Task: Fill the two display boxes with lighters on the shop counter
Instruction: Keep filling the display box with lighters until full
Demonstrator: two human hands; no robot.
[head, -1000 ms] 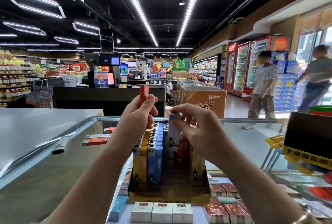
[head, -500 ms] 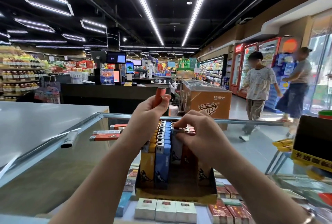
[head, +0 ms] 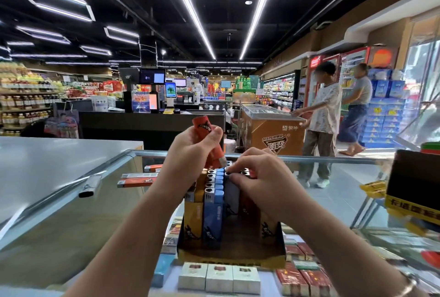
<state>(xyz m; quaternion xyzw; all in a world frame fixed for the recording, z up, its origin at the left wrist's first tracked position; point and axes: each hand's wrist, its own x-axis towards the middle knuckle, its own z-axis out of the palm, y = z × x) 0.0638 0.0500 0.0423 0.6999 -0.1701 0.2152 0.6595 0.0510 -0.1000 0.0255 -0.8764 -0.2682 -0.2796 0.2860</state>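
From the head camera, a dark cardboard display box (head: 232, 252) stands on the glass shop counter (head: 71, 213), holding upright rows of yellow, blue, white and red lighters (head: 212, 204). The left hand (head: 190, 154) grips red lighters (head: 209, 139) above it; the right hand (head: 259, 177) pinches a white lighter's top in the box.

Both bare forearms reach forward from the bottom edge, converging mid-frame. Left hand (head: 190, 154) raised, wrist bent, fingers and thumb curled in a grip. Right hand (head: 262, 177) lower, just beside it, palm down, knuckles up, fingertips (head: 234, 170) curled downward, pinching. Bracelet on right wrist.
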